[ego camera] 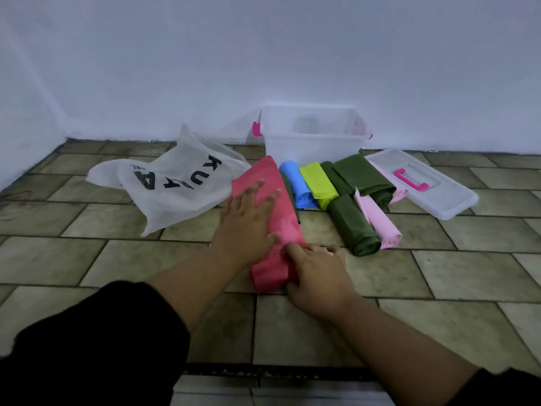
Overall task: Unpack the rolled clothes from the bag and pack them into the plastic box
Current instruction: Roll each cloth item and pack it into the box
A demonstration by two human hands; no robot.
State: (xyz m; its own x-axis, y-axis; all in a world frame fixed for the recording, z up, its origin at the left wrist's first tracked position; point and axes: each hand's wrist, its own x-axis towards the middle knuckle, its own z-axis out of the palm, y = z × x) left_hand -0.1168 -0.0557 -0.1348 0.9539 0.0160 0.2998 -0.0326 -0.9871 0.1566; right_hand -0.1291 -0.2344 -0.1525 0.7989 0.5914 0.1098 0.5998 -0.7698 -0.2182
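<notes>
1. Fingers of the left hand are lying straight and spread wide, pressing flat on top of the red roll.
2. Down at the near end of that roll, the right hand is curling in narrow. Its fingers are bending against the fabric with the thumb tucked at the roll's end, so it is gripping the cloth.
3. That red roll is lying lengthwise on the tiled floor, around the middle, running from the hands away towards the far edge by the wall.
4. Just left of it, the white bag with black lettering is slumping flat on the tiles, its mouth facing the roll.
5. At the floor's far edge, against the wall, the clear plastic box is standing open, with pink latches showing at its sides.
6. In front of the box a row of rolls is lying side by side: a blue roll is touching a lime roll. Next come dark green rolls and pale pink rolls.
7. Over on the right, the clear lid is lying flat on the floor, with its pink handle facing up. One pale pink roll is touching its left edge.
8. A black sleeve is covering the left forearm at the near left corner.
</notes>
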